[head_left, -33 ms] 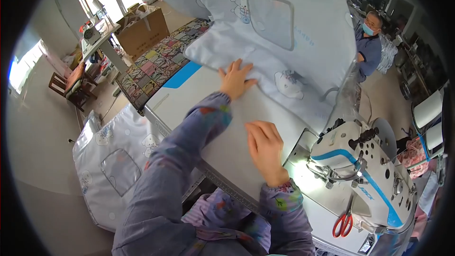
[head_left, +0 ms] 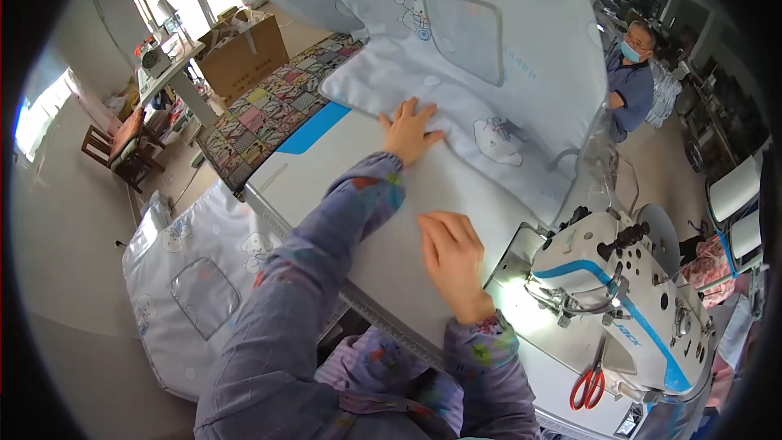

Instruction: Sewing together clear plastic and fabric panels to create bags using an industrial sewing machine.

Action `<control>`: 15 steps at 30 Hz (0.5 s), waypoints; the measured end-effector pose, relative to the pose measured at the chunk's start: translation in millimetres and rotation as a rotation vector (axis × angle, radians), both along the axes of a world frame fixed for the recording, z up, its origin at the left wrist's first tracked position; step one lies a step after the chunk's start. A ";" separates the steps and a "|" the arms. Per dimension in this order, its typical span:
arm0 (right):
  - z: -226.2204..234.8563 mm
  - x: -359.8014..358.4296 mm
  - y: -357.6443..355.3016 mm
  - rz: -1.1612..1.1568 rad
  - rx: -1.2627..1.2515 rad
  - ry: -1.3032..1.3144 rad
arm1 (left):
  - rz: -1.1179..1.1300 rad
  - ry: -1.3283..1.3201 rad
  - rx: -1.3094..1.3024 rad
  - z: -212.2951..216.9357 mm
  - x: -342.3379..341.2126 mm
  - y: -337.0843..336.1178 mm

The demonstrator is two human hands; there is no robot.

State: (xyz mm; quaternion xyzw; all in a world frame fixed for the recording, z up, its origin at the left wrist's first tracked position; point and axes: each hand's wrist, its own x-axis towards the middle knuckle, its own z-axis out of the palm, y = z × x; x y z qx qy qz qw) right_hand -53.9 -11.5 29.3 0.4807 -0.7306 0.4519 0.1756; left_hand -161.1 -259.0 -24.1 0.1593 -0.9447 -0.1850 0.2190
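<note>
both hands lie flat and unclenched on the pale blue quilt [head_left: 489, 90] spread over the table [head_left: 326, 163]: left hand [head_left: 410, 132] far from the sewing machine [head_left: 627, 293], right hand [head_left: 452, 257] just beside it.

Both hands are flat and open, holding nothing: the left hand [head_left: 410, 132] presses on the edge of the pale blue quilted fabric [head_left: 489, 57] with little bear prints, and the right hand [head_left: 450, 257] lies palm down on the white tabletop [head_left: 366, 187], closer to the white and blue sewing machine [head_left: 627, 293]. Red-handled scissors [head_left: 590, 383] sit just in front of the machine. Another piece of the same fabric [head_left: 191, 285] lies on the floor to the left, and a person in blue [head_left: 631, 81] sits at the back right.
</note>
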 end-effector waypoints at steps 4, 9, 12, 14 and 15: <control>0.4 -2.9 2.2 0.010 0.034 0.030 | 0.018 0.230 0.017 -2.8 -46.7 10.9; -4.9 -2.7 5.7 0.020 0.090 0.027 | 0.061 0.354 0.049 -0.9 13.5 39.9; -10.3 -3.7 6.6 0.028 0.109 0.045 | -0.074 0.417 0.382 -3.8 121.7 74.3; -12.4 -6.2 7.5 0.007 0.094 0.065 | -0.204 0.355 0.572 -13.8 214.6 96.2; -13.1 -6.5 9.5 -0.014 0.102 0.074 | -0.152 0.355 0.521 -24.7 265.0 108.7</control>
